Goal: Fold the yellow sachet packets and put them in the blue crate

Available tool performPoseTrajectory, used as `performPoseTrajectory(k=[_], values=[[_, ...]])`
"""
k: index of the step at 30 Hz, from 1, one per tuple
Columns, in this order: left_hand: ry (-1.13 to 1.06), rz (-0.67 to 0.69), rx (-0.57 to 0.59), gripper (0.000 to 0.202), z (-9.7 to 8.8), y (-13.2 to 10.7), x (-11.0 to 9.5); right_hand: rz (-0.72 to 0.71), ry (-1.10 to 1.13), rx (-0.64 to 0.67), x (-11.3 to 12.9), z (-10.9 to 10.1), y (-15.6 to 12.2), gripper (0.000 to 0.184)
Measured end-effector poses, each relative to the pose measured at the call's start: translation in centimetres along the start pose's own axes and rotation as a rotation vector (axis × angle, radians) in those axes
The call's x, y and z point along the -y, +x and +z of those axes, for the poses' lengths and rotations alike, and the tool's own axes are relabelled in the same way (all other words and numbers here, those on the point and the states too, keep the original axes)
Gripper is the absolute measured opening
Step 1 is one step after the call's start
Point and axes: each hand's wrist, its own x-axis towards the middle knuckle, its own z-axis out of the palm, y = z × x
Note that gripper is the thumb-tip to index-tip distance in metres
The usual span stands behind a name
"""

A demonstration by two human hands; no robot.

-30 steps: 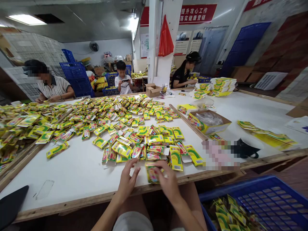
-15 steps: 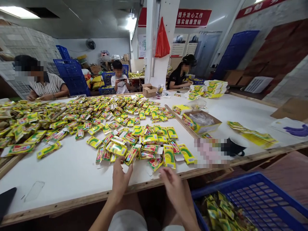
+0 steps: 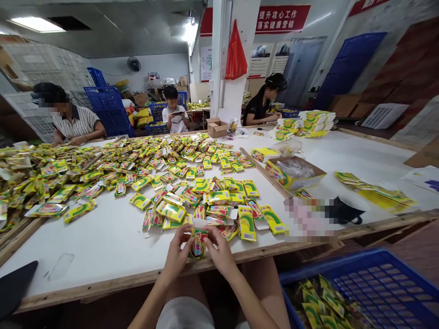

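Both of my hands hold one small yellow, red and green packet (image 3: 199, 242) upright just above the near edge of the white table (image 3: 109, 246). My left hand (image 3: 178, 256) pinches its left side and my right hand (image 3: 219, 251) pinches its right side, fingers closed on it. Just beyond lies a wide heap of the same yellow packets (image 3: 178, 183), spread across the table's middle and left.
A blue crate (image 3: 377, 288) holding several packets stands low at my right. An open cardboard box (image 3: 297, 173) and a wooden strip (image 3: 267, 173) lie right of the heap, with flat yellow sheets (image 3: 377, 189) further right. Three people sit at the far side.
A second ago my hands held a packet at the table edge; half a second ago my right hand was empty and my left reached into the heap. Now both grip a new packet.
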Motion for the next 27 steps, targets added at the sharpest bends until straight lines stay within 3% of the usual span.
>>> performPoseTrajectory(k=[4,7,12,14,20,27], values=[[0.033,-0.03,0.071,0.036,-0.5,0.3,-0.3,0.025,-0.1,0.057,0.0,-0.8,1.0,0.024],[0.091,-0.015,0.086,0.029,-1.0,0.6,-0.3,-0.035,-0.145,0.042,0.2,-0.6,1.9,0.021],[0.069,0.098,-0.036,0.02,-1.1,1.1,0.0,-0.066,-0.066,-0.025,-0.1,0.9,2.3,0.02],[0.014,0.092,-0.065,0.025,-0.9,1.0,0.0,-0.055,-0.025,-0.05,-0.2,1.3,2.2,0.024],[0.106,0.074,-0.078,0.02,-0.8,0.6,-0.5,-0.143,-0.11,0.04,0.8,1.1,2.0,0.013],[0.028,-0.024,-0.163,0.026,-0.5,1.2,-0.9,-0.071,-0.207,-0.025,1.3,1.7,2.8,0.014]])
